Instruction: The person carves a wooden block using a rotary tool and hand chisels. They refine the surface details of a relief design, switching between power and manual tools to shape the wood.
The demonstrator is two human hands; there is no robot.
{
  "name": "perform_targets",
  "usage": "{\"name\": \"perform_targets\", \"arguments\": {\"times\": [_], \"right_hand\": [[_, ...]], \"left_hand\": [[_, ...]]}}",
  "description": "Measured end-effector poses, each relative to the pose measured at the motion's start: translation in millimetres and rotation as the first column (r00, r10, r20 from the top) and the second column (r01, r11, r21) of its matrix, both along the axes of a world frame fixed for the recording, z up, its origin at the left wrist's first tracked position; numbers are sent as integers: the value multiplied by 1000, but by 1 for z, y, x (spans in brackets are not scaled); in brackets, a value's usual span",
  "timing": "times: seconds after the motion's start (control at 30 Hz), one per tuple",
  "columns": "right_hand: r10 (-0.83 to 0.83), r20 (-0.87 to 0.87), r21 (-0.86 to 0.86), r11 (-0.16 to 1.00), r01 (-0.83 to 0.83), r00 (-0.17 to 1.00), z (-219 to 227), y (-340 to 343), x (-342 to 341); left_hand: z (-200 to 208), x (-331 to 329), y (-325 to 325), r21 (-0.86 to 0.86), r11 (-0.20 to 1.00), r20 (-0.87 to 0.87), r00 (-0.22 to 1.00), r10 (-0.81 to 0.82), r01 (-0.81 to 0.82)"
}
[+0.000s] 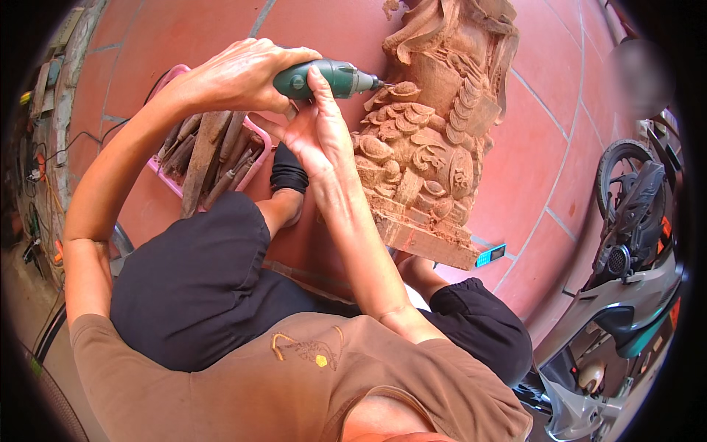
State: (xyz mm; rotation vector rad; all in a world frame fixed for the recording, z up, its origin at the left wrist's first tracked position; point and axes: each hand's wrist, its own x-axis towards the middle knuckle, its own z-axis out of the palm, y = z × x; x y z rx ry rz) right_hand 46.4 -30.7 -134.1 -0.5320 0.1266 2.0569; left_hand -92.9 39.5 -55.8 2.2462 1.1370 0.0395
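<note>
A green and grey rotary tool (318, 79) is gripped in both hands. My left hand (247, 77) wraps round its rear end from the left. My right hand (318, 136) holds it from below, with the thumb on the tool's body. Its thin bit points right and meets or nearly touches a rounded piece on the carved wooden sculpture (427, 125); contact cannot be made out exactly. The brown sculpture is densely carved with coin-like stacks and rounded forms, and stands on a flat block base (423, 239) near my feet.
Left of my right forearm, a pink basket (258, 156) holds several wooden-handled tools (221, 151). A small blue phone (490, 255) lies by the sculpture's base. At right stands a grey motorbike (626, 295). Cables (92, 136) and clutter line the left edge of the red tiled floor (184, 37).
</note>
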Motion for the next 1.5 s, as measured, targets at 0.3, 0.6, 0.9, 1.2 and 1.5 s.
{"name": "perform_targets", "arguments": {"times": [0.3,0.6,0.9,1.2,1.5], "right_hand": [[13,-15,-36,999,-13,1000,7,-6,-1],[-21,32,-8,1000,21,999,18,-13,5],[-29,115,21,999,26,993,22,-11,15],[-27,116,33,999,23,993,19,-10,24],[-9,112,32,999,5,994,19,-10,25]], "left_hand": [[10,0,-6,45,999,-8,1000,-8,8],[17,5,-9,36,998,10,999,-52,52],[18,16,-9,0,1000,26,999,-30,30],[12,24,-10,40,999,-12,1000,-14,15],[10,23,-13,32,999,2,1000,-1,1]]}}
